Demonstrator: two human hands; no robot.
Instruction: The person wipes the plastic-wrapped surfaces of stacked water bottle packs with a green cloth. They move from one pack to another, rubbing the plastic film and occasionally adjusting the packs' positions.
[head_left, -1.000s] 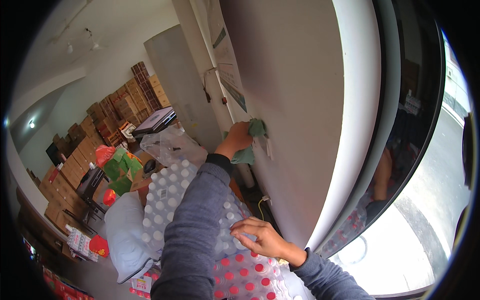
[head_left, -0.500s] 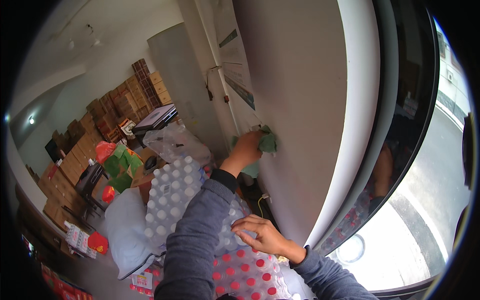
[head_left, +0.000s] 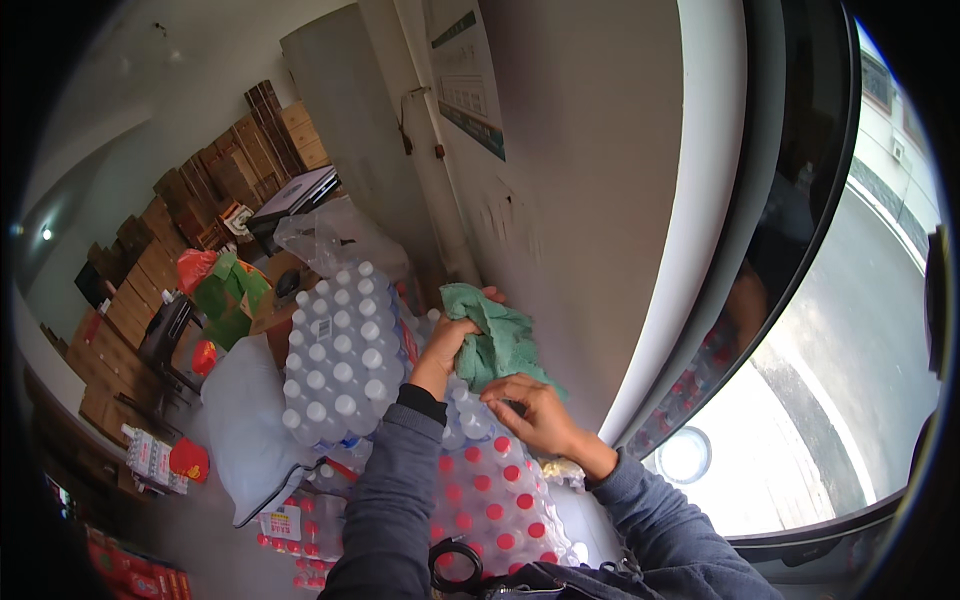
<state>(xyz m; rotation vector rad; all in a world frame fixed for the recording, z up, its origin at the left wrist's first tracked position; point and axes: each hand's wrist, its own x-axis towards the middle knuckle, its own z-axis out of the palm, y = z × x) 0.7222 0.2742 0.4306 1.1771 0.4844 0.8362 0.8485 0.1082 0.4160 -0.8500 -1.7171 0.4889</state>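
My left hand [head_left: 450,352] is closed on a crumpled green cloth [head_left: 496,340], which hangs down beside the pale wall panel [head_left: 585,250]. Some of its fingers are hidden behind the fabric. Just below, my right hand [head_left: 545,415] has its fingers bent, with a gap between thumb and forefinger. Its fingertips lie at the cloth's lower edge; whether they touch it I cannot tell. Under both arms are shrink-wrapped packs of bottles: white-capped bottles [head_left: 345,350] to the left and red-capped bottles [head_left: 490,510] nearer me.
A grey-blue sack [head_left: 250,430] leans left of the bottles. Behind it are a green bag [head_left: 228,300] and a clear plastic bag [head_left: 345,240]. Cardboard boxes [head_left: 225,160] are stacked along the far wall. On the right, a dark curved glass edge [head_left: 790,250] borders the panel.
My left hand has come down and nearer from the wall panel, bringing the cloth, which now hangs more spread out. My right hand has risen slightly to the cloth's lower edge. The view has shifted.
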